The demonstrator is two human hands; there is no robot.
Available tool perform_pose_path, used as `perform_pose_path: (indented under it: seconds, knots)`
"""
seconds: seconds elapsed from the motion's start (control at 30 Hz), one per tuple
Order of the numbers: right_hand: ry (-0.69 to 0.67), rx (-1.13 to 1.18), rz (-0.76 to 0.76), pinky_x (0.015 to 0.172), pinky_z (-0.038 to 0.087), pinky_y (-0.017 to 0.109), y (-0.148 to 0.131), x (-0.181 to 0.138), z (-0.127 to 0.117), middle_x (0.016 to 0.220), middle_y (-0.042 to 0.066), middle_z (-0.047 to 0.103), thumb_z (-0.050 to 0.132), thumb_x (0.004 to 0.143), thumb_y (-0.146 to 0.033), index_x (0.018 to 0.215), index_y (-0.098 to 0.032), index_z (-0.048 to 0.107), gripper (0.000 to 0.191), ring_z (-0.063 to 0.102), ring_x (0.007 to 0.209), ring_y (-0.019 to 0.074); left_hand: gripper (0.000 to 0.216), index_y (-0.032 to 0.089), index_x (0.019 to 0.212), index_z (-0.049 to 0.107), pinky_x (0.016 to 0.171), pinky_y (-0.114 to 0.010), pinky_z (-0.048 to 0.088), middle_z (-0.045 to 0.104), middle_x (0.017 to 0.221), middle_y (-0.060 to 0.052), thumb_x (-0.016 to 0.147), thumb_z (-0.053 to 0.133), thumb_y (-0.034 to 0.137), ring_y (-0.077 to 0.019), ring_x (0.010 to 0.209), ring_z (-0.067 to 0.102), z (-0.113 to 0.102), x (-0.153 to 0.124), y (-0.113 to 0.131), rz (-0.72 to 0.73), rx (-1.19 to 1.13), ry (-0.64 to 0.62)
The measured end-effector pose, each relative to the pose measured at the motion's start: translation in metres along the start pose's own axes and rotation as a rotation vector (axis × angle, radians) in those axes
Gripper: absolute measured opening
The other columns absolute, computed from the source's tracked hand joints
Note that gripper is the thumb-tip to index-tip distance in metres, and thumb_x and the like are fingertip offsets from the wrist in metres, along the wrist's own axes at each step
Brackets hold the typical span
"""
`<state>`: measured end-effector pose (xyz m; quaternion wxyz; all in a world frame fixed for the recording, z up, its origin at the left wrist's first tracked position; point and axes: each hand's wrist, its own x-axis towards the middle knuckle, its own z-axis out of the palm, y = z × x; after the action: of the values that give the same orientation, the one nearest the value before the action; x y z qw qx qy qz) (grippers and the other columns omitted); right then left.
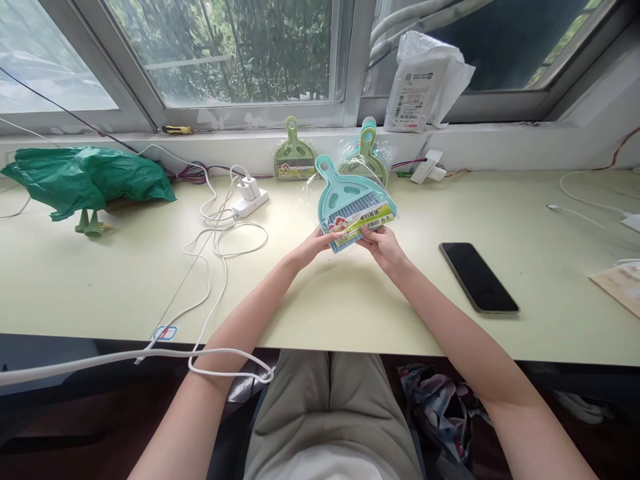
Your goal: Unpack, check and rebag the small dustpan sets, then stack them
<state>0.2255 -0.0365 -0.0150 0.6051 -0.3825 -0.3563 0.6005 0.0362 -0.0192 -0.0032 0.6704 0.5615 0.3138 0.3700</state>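
Note:
A turquoise mini dustpan and brush set [350, 197] in clear wrapping is held up over the table, tilted, its handle pointing up and left. My left hand [316, 245] grips its lower left edge, thumb on the front. On the lower right, my right hand [383, 245] pinches the wrapped set near its printed label. Behind it, a green dustpan set [294, 157] leans upright against the wall. Several more wrapped sets [369, 150], green in front and turquoise behind, stand together to its right, partly hidden by the held one.
A black phone [479, 279] lies at the right. White cables [215, 230] and a power strip [251, 202] spread over the left-middle. A green plastic bag [90, 179] lies far left. On the sill are a yellow cutter [177, 129] and a wrapped white pack [417, 90].

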Motion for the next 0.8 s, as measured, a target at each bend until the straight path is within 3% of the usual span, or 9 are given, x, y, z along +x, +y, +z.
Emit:
perform_pose_path:
  seconds: [0.17,0.3,0.5,0.63,0.8]
  knots:
    - [0.012,0.016,-0.017,0.100,0.055,0.042,0.002,-0.001,0.001,0.106,0.004,0.075,0.075,0.075,-0.018,0.091,-0.019,0.069,0.017,0.069,0.107,0.0241,0.053,0.028,0.124,0.060,0.103,-0.044,0.041,0.058,0.137,-0.006,0.076,0.071,0.046,-0.0300,0.129,0.050,0.001,-0.002,0.000,-0.072,0.045,-0.042]
    - [0.019,0.014,0.000,0.101,0.055,0.042,0.000,-0.003,0.003,0.107,0.005,0.074,0.075,0.075,-0.018,0.091,-0.019,0.069,0.017,0.068,0.108,0.0239,0.057,0.025,0.121,0.062,0.104,-0.043,0.042,0.061,0.133,-0.007,0.075,0.067,0.059,-0.0301,0.128,0.052,-0.002,0.001,0.003,0.002,-0.119,-0.061]
    - [-0.046,-0.003,0.035,0.098,0.056,0.042,0.001,-0.006,0.007,0.102,0.006,0.076,0.079,0.071,-0.023,0.089,-0.018,0.069,0.021,0.069,0.105,0.0250,0.085,0.024,0.124,0.061,0.105,-0.050,0.041,0.067,0.122,-0.009,0.075,0.034,0.087,-0.0333,0.127,0.053,-0.015,0.001,0.009,0.133,-0.381,0.114]
    - [-0.140,-0.050,0.106,0.094,0.057,0.045,0.008,-0.009,0.010,0.101,0.008,0.076,0.083,0.066,-0.028,0.091,-0.017,0.070,0.030,0.071,0.099,0.0264,0.090,0.018,0.126,0.058,0.107,-0.053,0.039,0.066,0.124,-0.013,0.077,0.026,0.086,-0.0352,0.128,0.051,-0.016,0.002,0.006,0.052,-0.556,0.134]
    - [-0.246,-0.065,0.145,0.090,0.058,0.045,0.014,-0.014,0.013,0.106,0.005,0.075,0.084,0.064,-0.029,0.096,-0.021,0.071,0.035,0.070,0.100,0.0264,0.069,0.013,0.130,0.055,0.109,-0.051,0.038,0.066,0.124,-0.013,0.092,0.029,0.064,-0.0317,0.125,0.055,-0.006,-0.001,0.004,-0.131,-0.682,-0.045]
